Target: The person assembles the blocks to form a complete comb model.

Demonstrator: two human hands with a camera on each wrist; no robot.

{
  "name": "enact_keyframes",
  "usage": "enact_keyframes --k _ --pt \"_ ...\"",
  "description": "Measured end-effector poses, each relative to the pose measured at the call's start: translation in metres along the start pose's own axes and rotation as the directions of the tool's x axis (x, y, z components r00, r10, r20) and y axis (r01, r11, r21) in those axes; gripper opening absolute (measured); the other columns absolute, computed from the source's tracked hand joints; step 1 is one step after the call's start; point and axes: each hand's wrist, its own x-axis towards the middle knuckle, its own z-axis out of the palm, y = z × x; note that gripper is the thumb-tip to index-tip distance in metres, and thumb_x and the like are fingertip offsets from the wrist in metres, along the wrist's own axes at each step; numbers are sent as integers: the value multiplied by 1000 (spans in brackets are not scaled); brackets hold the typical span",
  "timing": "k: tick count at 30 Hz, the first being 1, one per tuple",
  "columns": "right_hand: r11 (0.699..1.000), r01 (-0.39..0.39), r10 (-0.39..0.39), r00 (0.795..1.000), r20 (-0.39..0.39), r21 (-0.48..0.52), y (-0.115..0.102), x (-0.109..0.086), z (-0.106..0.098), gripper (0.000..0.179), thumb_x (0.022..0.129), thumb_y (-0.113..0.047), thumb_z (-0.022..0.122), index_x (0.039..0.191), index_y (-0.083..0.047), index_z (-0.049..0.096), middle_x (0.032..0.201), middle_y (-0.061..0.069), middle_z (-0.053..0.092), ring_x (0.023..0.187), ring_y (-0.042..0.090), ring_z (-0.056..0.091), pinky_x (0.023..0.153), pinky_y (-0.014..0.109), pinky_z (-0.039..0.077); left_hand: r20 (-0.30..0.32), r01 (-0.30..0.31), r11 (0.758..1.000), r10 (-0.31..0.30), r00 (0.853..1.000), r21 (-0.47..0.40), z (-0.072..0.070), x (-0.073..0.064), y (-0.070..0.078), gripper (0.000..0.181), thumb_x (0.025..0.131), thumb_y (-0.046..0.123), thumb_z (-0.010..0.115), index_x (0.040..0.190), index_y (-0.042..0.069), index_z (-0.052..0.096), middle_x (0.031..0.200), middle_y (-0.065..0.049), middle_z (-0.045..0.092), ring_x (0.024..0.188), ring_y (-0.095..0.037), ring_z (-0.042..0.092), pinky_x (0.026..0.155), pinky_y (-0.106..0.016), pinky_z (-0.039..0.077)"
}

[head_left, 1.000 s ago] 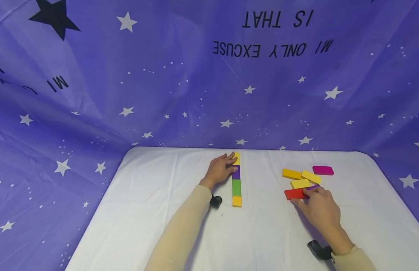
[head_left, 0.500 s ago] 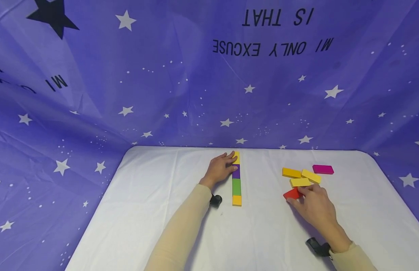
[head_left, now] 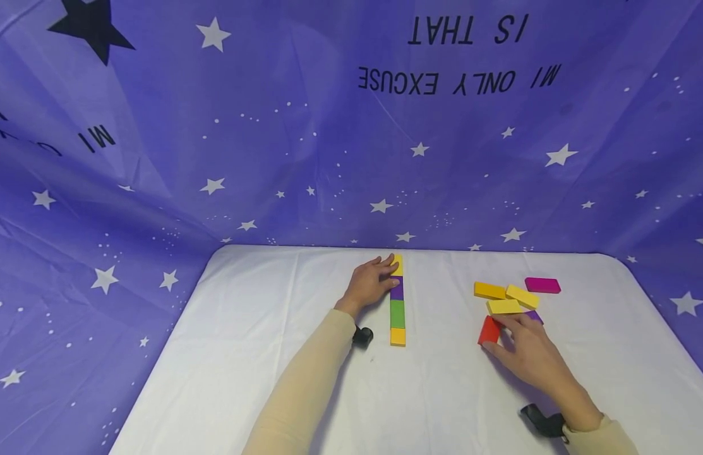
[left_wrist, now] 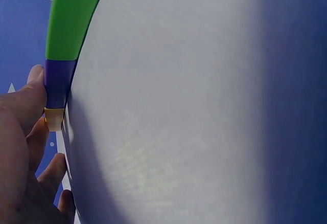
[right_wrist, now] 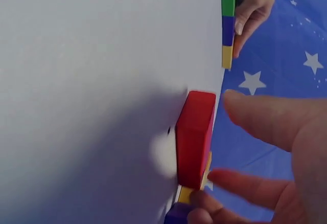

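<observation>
A: Where's our red block [head_left: 489, 330]?

B: On the white table [head_left: 442, 398], just on our side of a pale yellow block [head_left: 503, 307]. Our right hand [head_left: 530, 354] is spread around it, the thumb looking clear of it in the right wrist view.

A: Will it handle easily?

B: We'd guess light, stiff and hard to break, though its smooth faces (they do look slick) may slide. We'd take it lightly by the short ends.

A: And our left hand [head_left: 366, 287]?

B: Fingers apart, thumb touching the purple block [head_left: 397, 293].
</observation>
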Motion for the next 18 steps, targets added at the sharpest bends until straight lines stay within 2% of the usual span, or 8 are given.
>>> enact_keyframes --k 5,9,14,18 --pt "998 -51 51 999 -9 -29 -5 4 1 76 81 -43 82 128 13 58 119 35 59 107 54 54 87 69 48 8 13 1000 -13 1000 15 -1 0 1 46 99 32 64 141 17 58 156 4 43 147 -26 36 120 -42 26" --pt "996 -73 72 997 -19 -57 -8 6 3 80 79 -47 83 124 14 59 115 35 60 102 51 57 82 66 51 13 11 1000 -11 1000 9 -2 -1 1 46 98 33 64 142 18 58 156 4 42 147 -25 35 121 -42 25" --pt "995 -70 69 997 -30 -66 -9 7 4 81 77 -47 84 125 13 59 111 32 62 94 45 59 74 61 55 5 -1 1000 1 1000 8 -1 0 0 46 98 32 65 141 17 59 155 3 44 146 -25 37 120 -42 27" --pt "996 -51 48 998 -41 -68 -10 6 6 82 76 -45 86 128 12 58 114 33 61 92 43 59 73 61 55 -9 -13 1000 13 1000 16 1 1 -1 46 97 32 66 140 16 60 154 2 45 144 -27 39 120 -41 29"
